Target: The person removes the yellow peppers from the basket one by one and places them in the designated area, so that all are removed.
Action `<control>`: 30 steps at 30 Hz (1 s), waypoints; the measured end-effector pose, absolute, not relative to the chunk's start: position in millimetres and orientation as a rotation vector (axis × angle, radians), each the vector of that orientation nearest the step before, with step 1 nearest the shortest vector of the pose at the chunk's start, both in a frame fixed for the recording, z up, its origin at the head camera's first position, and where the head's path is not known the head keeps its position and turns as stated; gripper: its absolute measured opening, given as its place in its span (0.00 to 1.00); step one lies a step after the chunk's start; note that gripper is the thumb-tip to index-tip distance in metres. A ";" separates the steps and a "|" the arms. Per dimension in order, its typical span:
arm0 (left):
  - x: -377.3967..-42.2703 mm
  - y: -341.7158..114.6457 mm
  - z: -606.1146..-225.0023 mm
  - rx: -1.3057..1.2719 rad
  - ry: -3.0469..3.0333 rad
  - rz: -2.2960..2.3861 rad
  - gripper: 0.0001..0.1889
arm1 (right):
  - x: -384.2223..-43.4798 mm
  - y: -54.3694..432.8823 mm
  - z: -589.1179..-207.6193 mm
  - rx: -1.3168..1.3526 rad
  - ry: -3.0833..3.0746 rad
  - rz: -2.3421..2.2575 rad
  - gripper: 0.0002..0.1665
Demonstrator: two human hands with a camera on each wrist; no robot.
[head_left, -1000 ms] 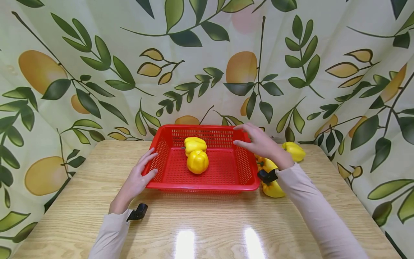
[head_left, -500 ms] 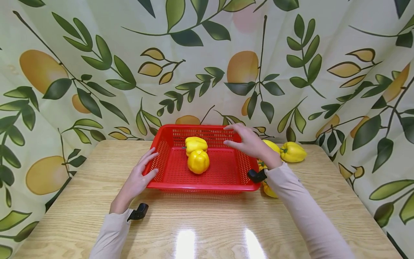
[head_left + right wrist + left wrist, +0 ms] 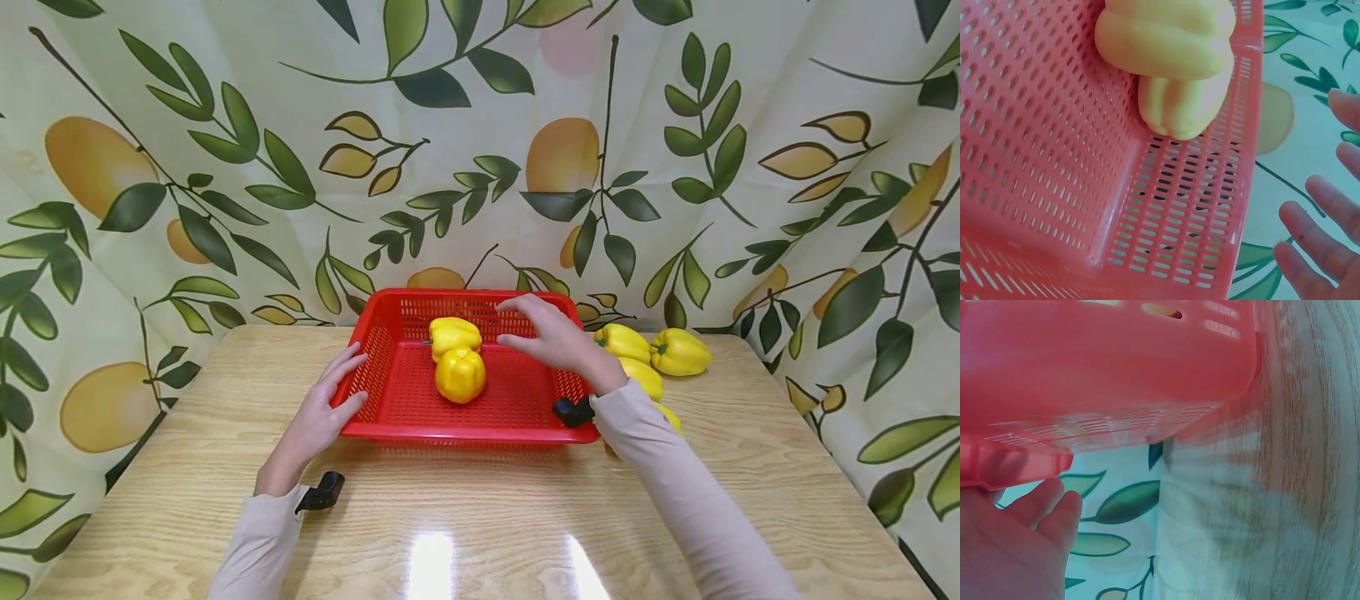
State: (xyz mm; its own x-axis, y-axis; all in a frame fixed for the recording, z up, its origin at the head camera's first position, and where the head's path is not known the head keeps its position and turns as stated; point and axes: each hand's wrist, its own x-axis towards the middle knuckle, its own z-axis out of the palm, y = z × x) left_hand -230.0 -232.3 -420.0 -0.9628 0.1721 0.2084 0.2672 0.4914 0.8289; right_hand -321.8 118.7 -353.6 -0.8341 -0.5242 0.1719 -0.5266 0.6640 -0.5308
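A red plastic basket stands on the table with two yellow bell peppers inside, one lying behind the other. My left hand is at the basket's left rim, fingers extended and thumb apart; the left wrist view has its fingertips right by the red rim. Over the right half of the basket hovers my right hand, fingers spread and nothing in it. In the right wrist view that hand shows beyond the rim, apart from both peppers.
Several more yellow bell peppers lie on the wooden table just right of the basket, some partly behind the right forearm. A leaf-and-fruit patterned curtain hangs close behind the basket. Each wrist wears a black camera.
My right hand has moved left, from the basket's right rim to over its inside. More of the peppers on the right have come into sight. My left hand and the basket have stayed put.
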 end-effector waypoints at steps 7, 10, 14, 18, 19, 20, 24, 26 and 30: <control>-229.3 -232.4 -420.6 -0.381 -2.629 -1.481 0.29 | -321.9 111.5 -357.1 0.921 -2.862 0.929 0.30; -229.5 -232.3 -420.7 -0.378 -2.627 -1.483 0.29 | -322.7 108.0 -359.2 0.944 -2.857 0.920 0.30; -229.8 -232.1 -420.8 -0.381 -2.622 -1.491 0.29 | -324.2 102.6 -361.3 0.983 -2.857 0.889 0.30; -230.2 -232.3 -421.4 -0.392 -2.611 -1.499 0.28 | -325.3 96.6 -362.6 1.012 -2.870 0.868 0.30; -230.3 -232.3 -421.6 -0.392 -2.611 -1.497 0.28 | -325.4 95.0 -363.3 1.019 -2.877 0.862 0.31; -230.3 -232.4 -421.8 -0.392 -2.610 -1.496 0.28 | -325.7 93.7 -364.1 1.029 -2.883 0.858 0.31; -230.4 -232.1 -422.0 -0.388 -2.615 -1.501 0.28 | -326.7 89.5 -368.3 1.057 -2.909 0.808 0.30; -230.6 -231.9 -422.0 -0.385 -2.615 -1.506 0.29 | -327.2 87.6 -369.8 1.067 -2.913 0.798 0.29; -231.0 -232.3 -422.2 -0.378 -2.613 -1.510 0.29 | -328.6 82.8 -371.4 1.082 -2.919 0.805 0.28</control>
